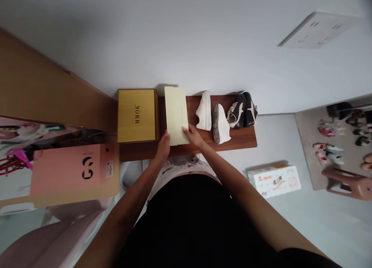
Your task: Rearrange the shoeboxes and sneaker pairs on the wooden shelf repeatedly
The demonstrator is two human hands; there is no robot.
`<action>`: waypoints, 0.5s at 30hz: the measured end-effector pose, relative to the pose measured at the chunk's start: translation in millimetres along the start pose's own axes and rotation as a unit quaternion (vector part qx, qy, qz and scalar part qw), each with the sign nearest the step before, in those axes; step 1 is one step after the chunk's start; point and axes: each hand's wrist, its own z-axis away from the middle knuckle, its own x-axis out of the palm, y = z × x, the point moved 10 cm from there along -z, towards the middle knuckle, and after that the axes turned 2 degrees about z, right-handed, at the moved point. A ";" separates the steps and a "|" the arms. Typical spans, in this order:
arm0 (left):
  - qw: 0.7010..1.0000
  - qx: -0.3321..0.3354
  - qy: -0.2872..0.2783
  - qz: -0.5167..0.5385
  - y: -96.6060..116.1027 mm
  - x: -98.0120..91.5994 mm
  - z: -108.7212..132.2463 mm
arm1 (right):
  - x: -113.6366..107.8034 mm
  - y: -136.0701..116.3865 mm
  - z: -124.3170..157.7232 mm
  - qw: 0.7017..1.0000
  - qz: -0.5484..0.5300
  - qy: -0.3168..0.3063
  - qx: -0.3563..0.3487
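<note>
A pale yellow box point(176, 111) with small print lies lengthwise over the brown wooden shelf board point(244, 140); its depth is hard to make out. At its near left edge, my left hand point(164, 146) grips the side. My right hand point(193, 137) holds the near right edge, fingers on the top face. Just left stands a gold box point(136, 115) lettered MMOK. To the right are two white sneakers point(205, 111), one tipped to show its sole point(216, 124), and a pair of black shoes point(240, 111) with cream markings.
A pink box point(69, 169) and a tall brown panel point(43, 82) flank the shelf on the left. On the floor to the right lies a white tissue pack point(276, 181). Farther right are a pink stool point(348, 182) and several shoes. A wall socket plate point(318, 30) is above.
</note>
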 end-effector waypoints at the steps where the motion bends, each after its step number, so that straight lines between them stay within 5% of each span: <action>1: 1.000 -0.013 -0.003 0.016 -6.1 1.3 -2.7 | -1.6 -4.2 1.2 1.000 -0.009 -0.007 -0.008; 5: 0.992 -0.112 -0.022 0.048 -45.8 11.8 -22.2 | -18.5 -6.2 3.9 0.998 -0.047 -0.021 -0.030; 9: 0.985 -0.175 -0.006 0.002 -75.6 19.4 -37.2 | -58.8 21.4 7.4 0.997 -0.028 0.062 0.035; 15: 0.978 -0.207 0.009 0.035 -73.2 21.3 -21.6 | -84.9 21.8 13.4 0.989 0.033 0.141 0.023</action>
